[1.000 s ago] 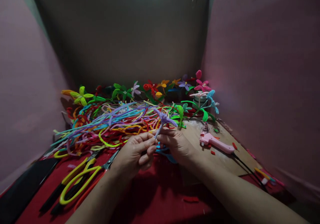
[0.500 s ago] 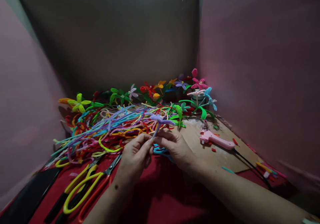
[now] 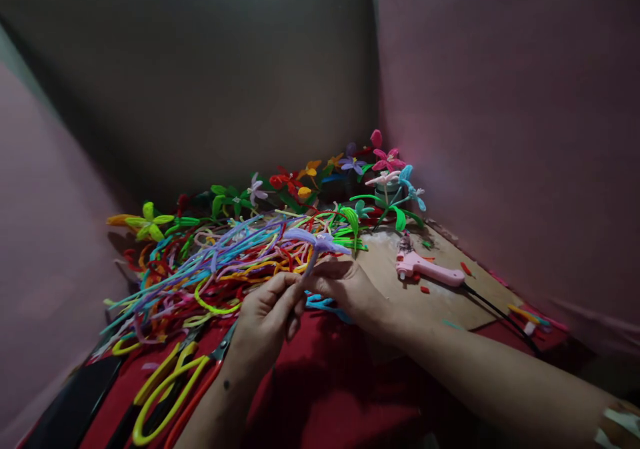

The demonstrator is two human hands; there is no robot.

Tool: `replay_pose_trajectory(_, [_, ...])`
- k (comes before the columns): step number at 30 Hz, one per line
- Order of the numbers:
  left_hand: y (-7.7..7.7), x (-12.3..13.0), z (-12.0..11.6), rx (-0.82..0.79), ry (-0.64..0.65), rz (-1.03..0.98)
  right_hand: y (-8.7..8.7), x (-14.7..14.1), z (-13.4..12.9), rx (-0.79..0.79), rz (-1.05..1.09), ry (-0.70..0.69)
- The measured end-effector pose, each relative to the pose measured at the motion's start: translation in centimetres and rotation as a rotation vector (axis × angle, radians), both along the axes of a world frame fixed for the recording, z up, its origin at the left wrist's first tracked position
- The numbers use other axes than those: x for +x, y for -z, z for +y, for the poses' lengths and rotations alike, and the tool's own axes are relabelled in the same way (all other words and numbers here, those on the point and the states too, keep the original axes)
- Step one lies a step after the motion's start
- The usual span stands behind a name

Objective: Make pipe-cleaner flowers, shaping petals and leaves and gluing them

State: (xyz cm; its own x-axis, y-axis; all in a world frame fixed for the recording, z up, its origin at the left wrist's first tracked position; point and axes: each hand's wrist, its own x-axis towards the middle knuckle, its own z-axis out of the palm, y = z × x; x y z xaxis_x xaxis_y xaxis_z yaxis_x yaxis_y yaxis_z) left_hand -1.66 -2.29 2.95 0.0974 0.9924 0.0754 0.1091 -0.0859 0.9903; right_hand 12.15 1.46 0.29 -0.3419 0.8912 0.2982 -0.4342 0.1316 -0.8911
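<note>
A lavender pipe-cleaner flower with long narrow petals stands upright on its stem between my hands. My left hand pinches the lower stem between thumb and fingers. Just right of it, my right hand has its thumb and fingers closed on the stem below the petals; its fingertips are partly hidden. Right behind the flower spreads a heap of loose pipe cleaners in many colours. Some blue pipe cleaners lie beneath my right hand.
A pink glue gun rests on a cardboard sheet at the right, its black cord trailing. Yellow-handled scissors and red-handled scissors lie left, beside a black flat object. Finished pipe-cleaner flowers line the back wall.
The view has shifted slightly, so the background sits further left and tilted. The flower has turned a little in my fingers; both hands keep hold of the stem.
</note>
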Motion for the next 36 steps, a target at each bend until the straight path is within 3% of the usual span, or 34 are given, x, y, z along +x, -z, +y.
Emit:
replay_pose_trajectory(5, [-0.1, 0.2, 0.0, -0.140, 0.033, -0.261, 0.1, 0.1, -0.2, 0.111, -0.181, 0.021])
replay_pose_trajectory(9, [-0.1, 0.1, 0.3, -0.177, 0.052, -0.333, 0.0, 0.0, -0.6, 0.153, -0.234, 0.046])
replay_pose_trajectory(12, [0.0, 0.1, 0.5, -0.189, 0.031, -0.332, 0.0, -0.2, -0.6, 0.119, -0.142, 0.032])
replay_pose_trajectory(16, [0.1, 0.0, 0.6, -0.209, 0.038, -0.322, 0.1, -0.3, -0.3, 0.006, 0.079, -0.093])
replay_pose_trajectory(19, [0.2, -0.1, 0.7, -0.212, 0.044, -0.240, 0.1, -0.3, -0.1, -0.082, 0.153, -0.115])
replay_pose_trajectory(26, [0.7, 0.2, 0.9, 0.050, -0.105, 0.241, 0.4, -0.2, 0.6, -0.129, 0.154, 0.057])
replay_pose_trajectory(31, [1.1, 0.8, 0.2, 0.210, -0.287, 0.280, 0.3, -0.5, 0.4, -0.149, 0.152, 0.155])
replay_pose_trajectory(36, [1.4, 1.0, 0.2, 0.134, -0.238, 0.157, -0.7, -0.1, -0.1, -0.193, 0.219, 0.049])
